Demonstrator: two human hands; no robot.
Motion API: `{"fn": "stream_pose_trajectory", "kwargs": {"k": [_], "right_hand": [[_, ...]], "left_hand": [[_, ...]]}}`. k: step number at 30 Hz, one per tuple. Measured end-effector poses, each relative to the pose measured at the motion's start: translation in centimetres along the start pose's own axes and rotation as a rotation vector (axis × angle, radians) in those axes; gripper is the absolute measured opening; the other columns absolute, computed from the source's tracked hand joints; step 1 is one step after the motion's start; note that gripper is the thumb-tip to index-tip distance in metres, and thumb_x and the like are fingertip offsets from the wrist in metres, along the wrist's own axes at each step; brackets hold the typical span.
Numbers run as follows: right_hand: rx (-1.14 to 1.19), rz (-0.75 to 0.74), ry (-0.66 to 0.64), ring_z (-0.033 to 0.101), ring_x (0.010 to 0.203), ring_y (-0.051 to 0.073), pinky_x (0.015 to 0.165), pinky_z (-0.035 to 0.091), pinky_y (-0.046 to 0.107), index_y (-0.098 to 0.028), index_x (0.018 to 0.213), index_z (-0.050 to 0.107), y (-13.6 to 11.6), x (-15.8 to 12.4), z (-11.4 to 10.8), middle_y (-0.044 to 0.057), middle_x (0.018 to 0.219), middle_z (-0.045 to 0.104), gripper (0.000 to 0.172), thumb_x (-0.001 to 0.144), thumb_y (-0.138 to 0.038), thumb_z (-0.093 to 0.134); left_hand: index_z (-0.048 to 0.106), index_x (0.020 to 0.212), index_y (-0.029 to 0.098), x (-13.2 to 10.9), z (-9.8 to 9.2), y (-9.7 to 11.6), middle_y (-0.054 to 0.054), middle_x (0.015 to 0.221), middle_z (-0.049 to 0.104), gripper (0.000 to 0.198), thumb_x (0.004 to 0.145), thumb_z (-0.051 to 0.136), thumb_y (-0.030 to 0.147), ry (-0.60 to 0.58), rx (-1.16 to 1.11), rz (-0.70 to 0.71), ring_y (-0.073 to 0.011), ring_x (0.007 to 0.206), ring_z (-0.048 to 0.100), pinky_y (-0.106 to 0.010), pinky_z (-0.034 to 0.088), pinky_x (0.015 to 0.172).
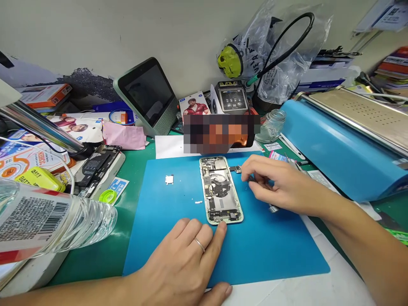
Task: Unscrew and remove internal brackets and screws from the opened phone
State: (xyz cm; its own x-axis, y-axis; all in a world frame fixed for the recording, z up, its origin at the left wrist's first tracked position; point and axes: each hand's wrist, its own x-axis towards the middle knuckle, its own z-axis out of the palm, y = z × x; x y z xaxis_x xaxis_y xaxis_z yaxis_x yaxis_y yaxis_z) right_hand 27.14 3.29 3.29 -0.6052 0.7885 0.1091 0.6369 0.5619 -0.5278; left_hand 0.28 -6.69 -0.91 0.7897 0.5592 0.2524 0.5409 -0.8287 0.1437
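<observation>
At your near edge, a white sheet (287, 289) shows beneath the smooth, matte blue mat (270, 255), which has rounded corners. Your left hand (185, 259) lies palm down, index finger extended to the near end of the opened phone (218, 191), the other fingers curled close together, with a plain metal ring (199, 245) on one. At left, the clear, ribbed plastic bottle (95, 223) lies on its side. The phone rests on the mat, a flat, round-cornered rectangle with a pale frame; its long axis runs away from you, the far end leaning slightly left. Its interior exposes silvery metal and black components. Your right hand (280, 187) is beside its right edge, fingers bent, index fingertip at a small flat connector piece (236, 169); you cannot tell whether the fingers pinch it. Left of the phone lies a squarish silver plate (169, 179). Farther back stand a rounded clear glass jar (272, 125) and a tilted, dark-screened display (149, 95), before the pale wall (105, 34).
</observation>
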Motion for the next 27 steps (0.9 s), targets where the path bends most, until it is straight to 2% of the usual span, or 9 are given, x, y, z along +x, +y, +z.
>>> {"fn": "stream_pose_trajectory", "kwargs": {"k": [5, 8, 17, 27], "right_hand": [[0.086, 0.136, -0.06, 0.054, 0.057, 0.013, 0.049, 0.042, 0.023, -0.023, 0.097, 0.057, -0.2, -0.2, 0.2, -0.001, 0.076, 0.06, 0.012, 0.086, -0.02, 0.056], [0.127, 0.182, -0.114, 0.054, 0.058, 0.013, 0.049, 0.044, 0.023, -0.024, 0.099, 0.055, -0.2, -0.4, 0.5, 0.0, 0.079, 0.061, 0.013, 0.086, -0.022, 0.057], [0.107, 0.103, -0.14, 0.054, 0.059, 0.012, 0.052, 0.043, 0.024, -0.024, 0.093, 0.052, -0.2, -0.4, 0.9, 0.001, 0.084, 0.064, 0.006, 0.089, -0.022, 0.056], [0.094, 0.071, -0.163, 0.051, 0.058, 0.01, 0.054, 0.042, 0.023, -0.023, 0.096, 0.052, -0.2, -0.1, 1.4, -0.001, 0.083, 0.058, 0.006, 0.093, -0.024, 0.056]], "left_hand": [[0.043, 0.145, 0.001, 0.0, 0.0, 0.0, -0.008, 0.098, 0.061, 0.071, 0.097, 0.055, 0.052, -0.011, -0.012, -0.002, -0.025, 0.082, 0.052, -0.039, 0.043, 0.071], [0.043, 0.145, 0.001, -0.1, 0.0, 0.1, -0.009, 0.098, 0.061, 0.071, 0.097, 0.055, 0.052, -0.014, -0.009, -0.005, -0.025, 0.083, 0.052, -0.039, 0.043, 0.071], [0.045, 0.144, 0.0, -0.1, 0.2, -0.2, -0.008, 0.097, 0.061, 0.069, 0.099, 0.051, 0.052, 0.025, 0.006, 0.012, -0.0249, 0.082, 0.052, -0.038, 0.042, 0.071], [0.044, 0.144, 0.0, 0.0, 0.1, -0.1, -0.009, 0.097, 0.061, 0.068, 0.098, 0.052, 0.05, 0.012, -0.001, 0.006, -0.0251, 0.082, 0.052, -0.039, 0.042, 0.07]]}}
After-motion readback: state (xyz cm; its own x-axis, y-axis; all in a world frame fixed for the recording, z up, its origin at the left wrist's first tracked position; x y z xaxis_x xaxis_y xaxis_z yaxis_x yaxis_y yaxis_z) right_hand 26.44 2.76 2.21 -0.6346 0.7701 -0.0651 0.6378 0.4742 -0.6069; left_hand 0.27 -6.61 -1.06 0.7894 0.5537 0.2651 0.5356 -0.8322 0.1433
